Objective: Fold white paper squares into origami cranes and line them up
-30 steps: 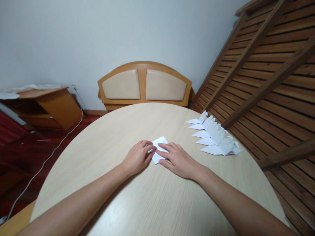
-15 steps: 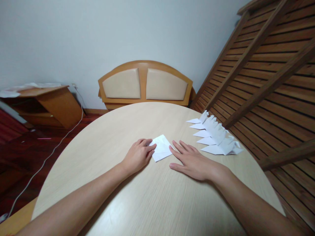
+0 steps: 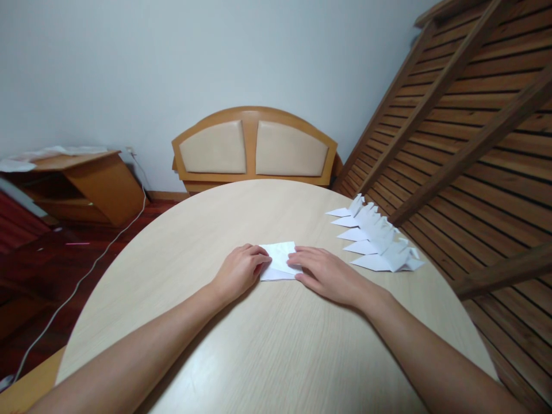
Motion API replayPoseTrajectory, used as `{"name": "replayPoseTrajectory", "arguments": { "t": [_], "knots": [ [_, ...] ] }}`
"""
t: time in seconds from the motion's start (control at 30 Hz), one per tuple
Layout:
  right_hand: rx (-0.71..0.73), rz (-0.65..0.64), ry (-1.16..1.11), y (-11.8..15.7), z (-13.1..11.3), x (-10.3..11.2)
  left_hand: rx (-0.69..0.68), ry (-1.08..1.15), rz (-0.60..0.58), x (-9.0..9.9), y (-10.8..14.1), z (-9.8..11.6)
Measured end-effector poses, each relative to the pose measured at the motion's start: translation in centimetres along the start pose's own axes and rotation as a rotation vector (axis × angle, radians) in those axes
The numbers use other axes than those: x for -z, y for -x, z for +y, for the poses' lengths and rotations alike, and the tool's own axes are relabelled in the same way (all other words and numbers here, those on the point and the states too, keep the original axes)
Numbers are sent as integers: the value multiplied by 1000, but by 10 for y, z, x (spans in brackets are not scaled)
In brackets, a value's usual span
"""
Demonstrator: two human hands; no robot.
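A small folded sheet of white paper (image 3: 278, 259) lies on the round table in front of me, its near edge running nearly level. At its left side my left hand (image 3: 242, 269) grips the edge, fingers curled with the tips on the paper. My right hand (image 3: 325, 271) holds the right side, fingers on top and thumb by the near right corner. Several folded white paper birds (image 3: 375, 236) stand in a close row to the right, their pointed ends towards the left, apart from my hands.
The pale wooden round table (image 3: 172, 247) fills the middle. Behind it stands a padded headboard (image 3: 250, 146). Dark wooden slats (image 3: 474, 155) lean along the right. At the left are a low wooden desk (image 3: 99, 184) and a white cable (image 3: 92, 261) on the floor.
The folded paper has turned so that its edges lie squarer to me. My right hand has moved in from spread fingers to holding the paper's right side.
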State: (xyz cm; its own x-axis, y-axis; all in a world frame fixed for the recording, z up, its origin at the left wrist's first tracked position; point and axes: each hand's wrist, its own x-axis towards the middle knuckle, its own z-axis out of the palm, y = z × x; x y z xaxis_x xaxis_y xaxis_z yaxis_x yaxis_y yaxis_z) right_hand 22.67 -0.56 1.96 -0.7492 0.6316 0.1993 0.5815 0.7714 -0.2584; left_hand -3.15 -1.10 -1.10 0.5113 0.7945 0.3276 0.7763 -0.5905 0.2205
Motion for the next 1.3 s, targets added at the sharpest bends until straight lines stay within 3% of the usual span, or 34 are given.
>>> {"name": "replayPoseTrajectory", "arguments": {
  "t": [0.27,0.53,0.8,1.07,1.3],
  "knots": [
    [63,-44,-82,-1,-3,-1,-3,-47,-36,13,3,17],
    [204,-58,-168,-4,-16,-2,88,-34,-32,9,4,22],
    [39,109,-55,-2,3,-6,-5,-90,-81,13,6,27],
    [79,61,-90,0,9,-3,-107,-34,-130,12,11,23],
    [55,18,-133,1,11,0,-111,-10,-206,14,12,17]
  ]
}}
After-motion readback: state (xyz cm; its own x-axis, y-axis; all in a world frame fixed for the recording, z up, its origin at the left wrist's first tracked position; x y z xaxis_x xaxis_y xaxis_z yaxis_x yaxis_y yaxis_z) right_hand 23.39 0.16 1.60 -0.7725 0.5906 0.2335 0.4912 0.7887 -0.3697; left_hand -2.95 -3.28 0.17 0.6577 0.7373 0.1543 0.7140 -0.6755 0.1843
